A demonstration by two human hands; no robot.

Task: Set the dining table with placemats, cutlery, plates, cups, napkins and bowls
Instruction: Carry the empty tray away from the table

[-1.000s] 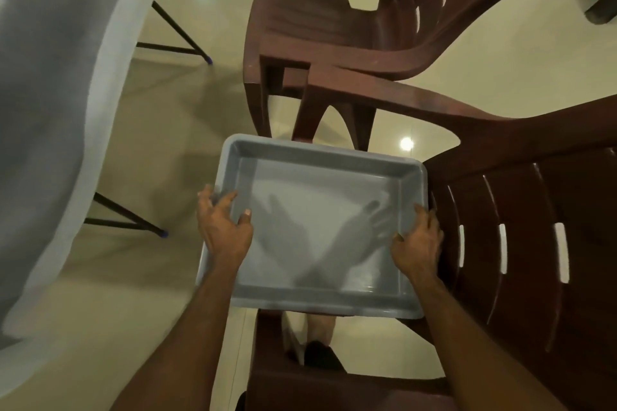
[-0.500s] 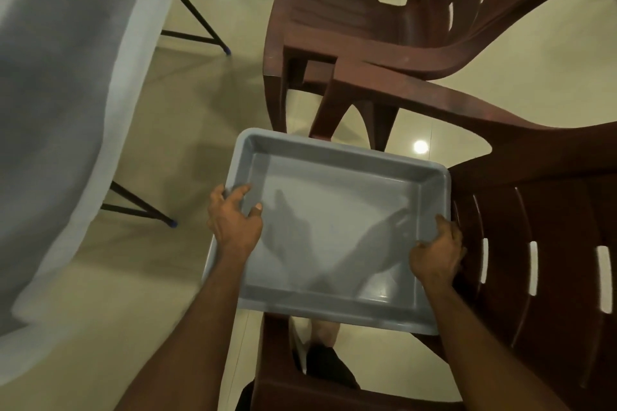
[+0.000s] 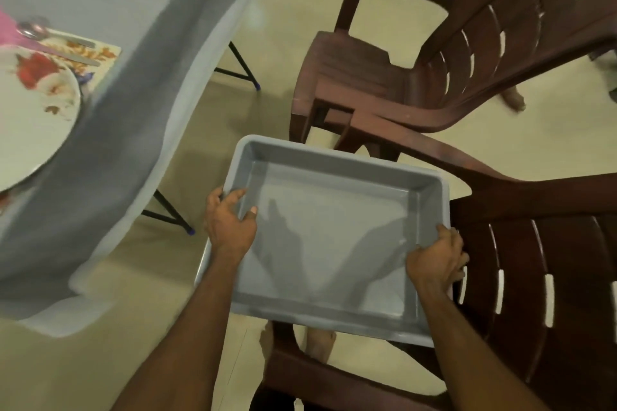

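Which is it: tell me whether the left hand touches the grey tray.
Touching: the head view shows the left hand with fingers curled over the grey tray rim.

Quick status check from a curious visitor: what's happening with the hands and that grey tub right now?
Left hand, right hand both grip the grey tub by its side rims. Tub empty. Brown chair close at its right side; table left, already laid.

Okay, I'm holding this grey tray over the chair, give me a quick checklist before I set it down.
1. Left hand grips the tray rim: ok.
2. Right hand grips the opposite rim: ok.
3. Tray holds nothing: ok.
4. Tray level: not ok, it looks slightly tilted.
5. Chair seat under the tray free: cannot tell, the tray hides it.
6. Table setting done: cannot tell, only a plate and spoon show.
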